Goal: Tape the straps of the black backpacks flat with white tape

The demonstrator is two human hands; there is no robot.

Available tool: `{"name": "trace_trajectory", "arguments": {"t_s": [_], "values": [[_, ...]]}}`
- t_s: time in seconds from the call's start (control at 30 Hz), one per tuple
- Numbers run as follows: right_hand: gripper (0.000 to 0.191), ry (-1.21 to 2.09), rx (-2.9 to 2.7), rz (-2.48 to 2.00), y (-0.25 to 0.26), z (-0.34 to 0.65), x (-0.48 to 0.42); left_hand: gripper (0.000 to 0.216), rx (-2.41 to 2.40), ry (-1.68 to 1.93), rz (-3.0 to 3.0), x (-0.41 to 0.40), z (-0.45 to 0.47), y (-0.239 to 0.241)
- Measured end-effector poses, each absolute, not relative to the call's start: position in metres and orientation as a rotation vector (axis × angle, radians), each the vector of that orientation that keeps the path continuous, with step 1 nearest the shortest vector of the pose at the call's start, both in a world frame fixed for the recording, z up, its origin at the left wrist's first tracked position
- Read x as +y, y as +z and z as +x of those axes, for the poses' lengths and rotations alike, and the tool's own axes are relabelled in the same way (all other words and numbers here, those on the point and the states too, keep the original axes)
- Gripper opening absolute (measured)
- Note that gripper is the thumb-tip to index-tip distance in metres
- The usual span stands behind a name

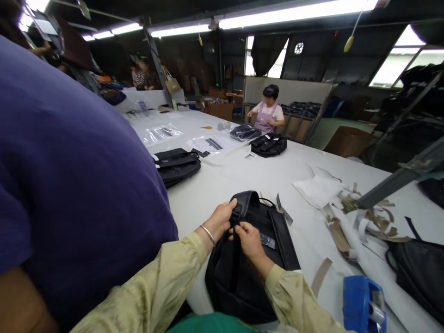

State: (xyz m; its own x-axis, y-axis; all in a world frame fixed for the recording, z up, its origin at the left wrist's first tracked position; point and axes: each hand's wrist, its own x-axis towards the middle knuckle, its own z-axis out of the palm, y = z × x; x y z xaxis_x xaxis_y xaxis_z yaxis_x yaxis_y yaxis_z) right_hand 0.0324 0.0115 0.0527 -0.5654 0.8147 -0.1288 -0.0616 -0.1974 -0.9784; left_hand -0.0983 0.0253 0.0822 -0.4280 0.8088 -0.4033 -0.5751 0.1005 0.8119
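A black backpack [255,282] lies on the white table just in front of me, its padded shoulder strap [246,200] curving up at the far end. My left hand [222,216], with a silver bangle at the wrist, grips that shoulder strap by its dark buckle [237,211]. Just below it, my right hand [250,238] pinches the narrow black webbing [235,263] that runs down the bag. The fingers partly hide where webbing and buckle meet. A grey hang tag [284,210] sticks out at the bag's upper right.
A person in purple [79,175] stands close on my left. Another black bag [178,166] lies beyond. To the right are a blue tape dispenser [364,303], paper scraps [376,224], a slanted metal post [398,173] and a dark bag [421,273]. A co-worker [267,113] sits across the table.
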Motion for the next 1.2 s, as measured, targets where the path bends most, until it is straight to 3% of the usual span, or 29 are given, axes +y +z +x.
{"name": "trace_trajectory", "arguments": {"t_s": [0.3,0.5,0.67,0.8,1.03,1.2], "values": [[0.03,1.782,-1.463,-0.894,0.053,0.022,0.017,0.03,1.334,1.646,0.241,0.026,-0.095,0.088],[0.04,2.006,-1.433,-0.897,0.039,0.028,0.003,0.022,1.273,1.67,0.269,0.025,-0.095,0.096],[0.036,1.913,-1.43,-0.895,0.054,0.022,0.012,0.028,1.4,1.49,0.225,0.023,-0.094,0.105],[0.038,2.026,-1.488,-0.798,0.059,0.026,0.013,0.027,1.418,1.486,0.245,0.025,-0.101,0.108],[0.019,1.377,-1.965,-0.863,0.048,0.03,0.012,0.019,1.274,1.598,0.189,0.036,-0.111,0.095],[0.035,1.531,-2.034,-0.829,0.048,0.023,0.016,0.02,1.321,1.568,0.142,0.038,-0.109,0.097]]}}
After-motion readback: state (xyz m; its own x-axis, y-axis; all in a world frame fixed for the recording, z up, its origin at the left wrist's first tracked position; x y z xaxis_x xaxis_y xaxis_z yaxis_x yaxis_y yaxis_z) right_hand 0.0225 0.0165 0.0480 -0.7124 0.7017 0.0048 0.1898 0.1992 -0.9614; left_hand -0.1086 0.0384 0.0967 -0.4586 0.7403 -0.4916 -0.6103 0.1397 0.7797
